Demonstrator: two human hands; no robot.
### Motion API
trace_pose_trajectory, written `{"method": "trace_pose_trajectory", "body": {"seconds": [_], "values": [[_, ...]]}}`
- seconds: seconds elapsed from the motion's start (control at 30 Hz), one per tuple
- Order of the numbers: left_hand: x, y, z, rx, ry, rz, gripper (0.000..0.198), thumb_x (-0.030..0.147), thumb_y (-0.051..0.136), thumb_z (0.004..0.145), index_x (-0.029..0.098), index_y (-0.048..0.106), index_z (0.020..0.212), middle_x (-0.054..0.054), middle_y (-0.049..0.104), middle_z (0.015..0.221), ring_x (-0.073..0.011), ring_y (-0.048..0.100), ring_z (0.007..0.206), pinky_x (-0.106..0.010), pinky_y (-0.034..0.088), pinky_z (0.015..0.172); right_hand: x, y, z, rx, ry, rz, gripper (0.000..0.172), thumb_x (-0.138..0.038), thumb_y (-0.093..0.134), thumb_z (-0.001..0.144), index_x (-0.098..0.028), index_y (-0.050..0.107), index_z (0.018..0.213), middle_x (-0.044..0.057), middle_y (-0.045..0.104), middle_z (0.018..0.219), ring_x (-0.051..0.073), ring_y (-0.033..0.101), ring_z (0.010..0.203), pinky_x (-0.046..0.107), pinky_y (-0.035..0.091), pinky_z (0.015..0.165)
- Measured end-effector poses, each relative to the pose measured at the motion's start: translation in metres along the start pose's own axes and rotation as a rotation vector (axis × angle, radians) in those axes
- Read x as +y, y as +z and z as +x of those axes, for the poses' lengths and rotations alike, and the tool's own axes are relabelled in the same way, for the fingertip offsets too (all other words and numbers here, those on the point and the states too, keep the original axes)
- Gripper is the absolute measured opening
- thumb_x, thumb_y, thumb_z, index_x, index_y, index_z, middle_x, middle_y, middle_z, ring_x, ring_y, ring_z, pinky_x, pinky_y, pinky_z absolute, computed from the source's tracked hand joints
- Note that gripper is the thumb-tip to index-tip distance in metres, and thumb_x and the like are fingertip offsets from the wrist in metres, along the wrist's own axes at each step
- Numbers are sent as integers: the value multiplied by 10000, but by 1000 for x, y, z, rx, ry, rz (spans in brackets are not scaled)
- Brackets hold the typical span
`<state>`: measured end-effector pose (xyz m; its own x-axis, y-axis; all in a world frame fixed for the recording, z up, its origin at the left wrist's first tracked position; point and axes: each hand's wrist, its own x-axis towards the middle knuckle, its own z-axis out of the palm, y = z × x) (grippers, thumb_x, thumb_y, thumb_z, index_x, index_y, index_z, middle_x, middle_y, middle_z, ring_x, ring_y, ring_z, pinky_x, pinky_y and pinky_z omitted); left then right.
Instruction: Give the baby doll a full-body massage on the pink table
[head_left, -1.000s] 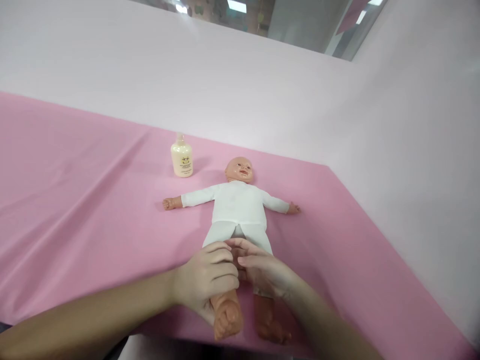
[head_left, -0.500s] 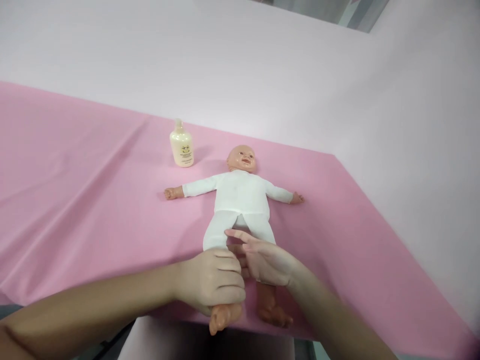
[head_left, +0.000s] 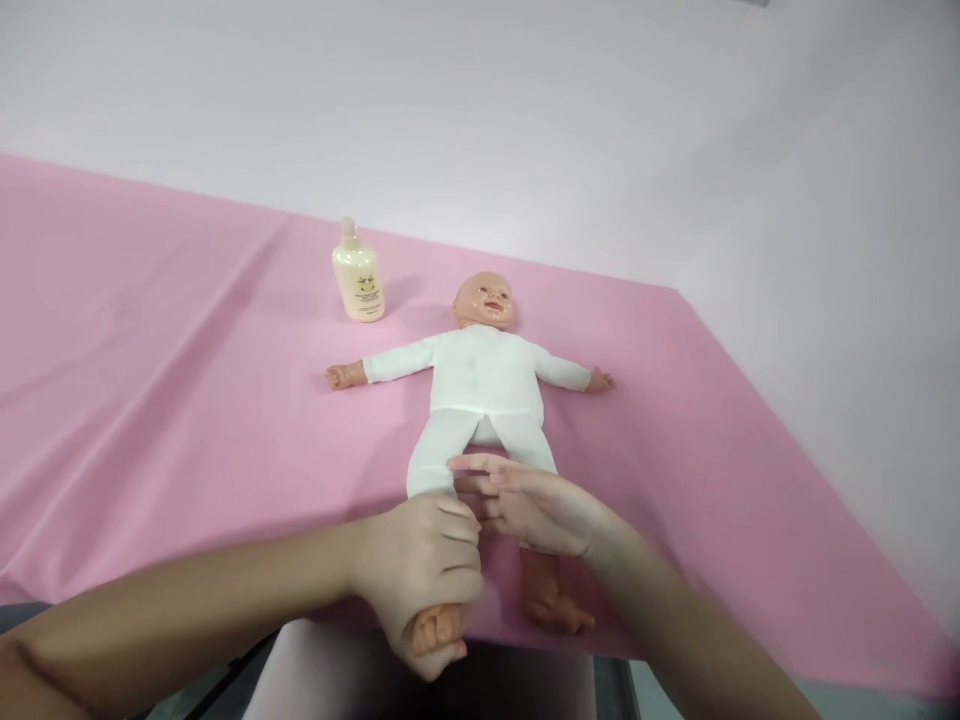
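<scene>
A baby doll in a white cloth suit lies on its back, head away from me and arms spread. My left hand is closed around its lower leg at the left, with the doll's foot showing below my fingers. Over the other leg, my right hand reaches across with fingers stretched out and apart. Its fingertips come up to the inner side of the gripped leg; whether they touch it I cannot tell. The doll's other foot rests on the cloth.
A pink cloth with creases at its left covers the table. A cream-coloured pump bottle stands upright beyond the doll's outstretched arm at the left. White wall rises behind the table. My lap shows below the front edge.
My left hand has slid down the leg toward the foot, its thumb now showing under the foot. My right hand stays nearly in place. The view has tilted down slightly.
</scene>
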<state>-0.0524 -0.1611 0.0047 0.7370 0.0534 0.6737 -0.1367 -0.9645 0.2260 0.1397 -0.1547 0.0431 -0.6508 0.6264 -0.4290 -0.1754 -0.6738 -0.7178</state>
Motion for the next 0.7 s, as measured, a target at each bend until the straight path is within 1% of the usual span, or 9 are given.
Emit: {"method": "trace_pose_trajectory", "body": {"seconds": [0.07, 0.17, 0.23, 0.3, 0.37, 0.43, 0.5, 0.57, 0.7], "values": [[2, 3, -1, -33, -3, -11, 178, 347, 568, 692, 235, 443, 634, 20, 473, 524, -142, 478, 516, -314, 439, 536, 1, -1, -1, 166, -203, -209, 276, -362, 643, 878, -220, 661, 1115, 56, 653, 1117, 174, 629, 1001, 343, 478, 944], [4, 9, -3, -86, -9, -7, 144, 259, 563, 677, 236, 424, 642, 29, 468, 521, -135, 467, 500, -306, 429, 526, 1, -6, -3, 486, -643, -738, 182, -341, 577, 919, -253, 648, 1061, 77, 640, 1184, 243, 570, 1170, 461, 403, 1099], [5, 11, -5, -119, -10, -1, 162, 229, 561, 677, 239, 403, 644, 30, 464, 519, -137, 467, 497, -304, 439, 539, 0, -12, -2, 638, -775, -1068, 180, -297, 543, 929, -270, 651, 1070, 86, 603, 1270, 270, 504, 1273, 504, 335, 1163], [5, 12, -6, -139, -10, -4, 172, 219, 560, 682, 240, 392, 650, 27, 466, 525, -142, 468, 503, -305, 446, 552, -1, -18, 1, 744, -731, -1251, 239, -280, 524, 929, -269, 646, 1134, 99, 532, 1389, 296, 429, 1368, 530, 327, 1175], [4, 12, -7, -144, -10, -18, 160, 227, 554, 693, 238, 398, 661, 21, 476, 538, -150, 468, 515, -312, 443, 556, 0, -25, 6, 815, -580, -1320, 347, -299, 519, 933, -274, 607, 1268, 111, 434, 1499, 323, 342, 1448, 556, 346, 1166], [3, 12, -8, -147, -2, -37, 145, 236, 545, 703, 235, 405, 668, 15, 484, 547, -156, 463, 524, -320, 440, 561, 2, -31, 11, 831, -453, -1352, 440, -335, 524, 940, -295, 551, 1377, 107, 346, 1574, 347, 271, 1497, 579, 341, 1169], [2, 14, -9, -157, -1, -46, 138, 235, 542, 705, 233, 408, 669, 14, 488, 548, -157, 455, 524, -323, 439, 570, 4, -35, 14, 824, -417, -1361, 487, -338, 525, 940, -317, 517, 1427, 89, 297, 1614, 352, 242, 1517, 588, 329, 1179], [0, 16, -11, -166, -1, -51, 140, 241, 544, 706, 232, 410, 667, 14, 491, 546, -156, 445, 518, -327, 435, 572, 4, -37, 15, 825, -426, -1327, 512, -321, 527, 931, -320, 504, 1442, 78, 291, 1624, 346, 258, 1516, 579, 350, 1172], [-2, 20, -12, -199, 19, -60, 161, 324, 563, 734, 231, 447, 674, 5, 518, 558, -168, 471, 538, -346, 425, 572, 1, -37, 12, 843, -481, -1232, 463, -323, 531, 921, -303, 572, 1382, 70, 373, 1591, 331, 384, 1454, 553, 396, 1152]]}}
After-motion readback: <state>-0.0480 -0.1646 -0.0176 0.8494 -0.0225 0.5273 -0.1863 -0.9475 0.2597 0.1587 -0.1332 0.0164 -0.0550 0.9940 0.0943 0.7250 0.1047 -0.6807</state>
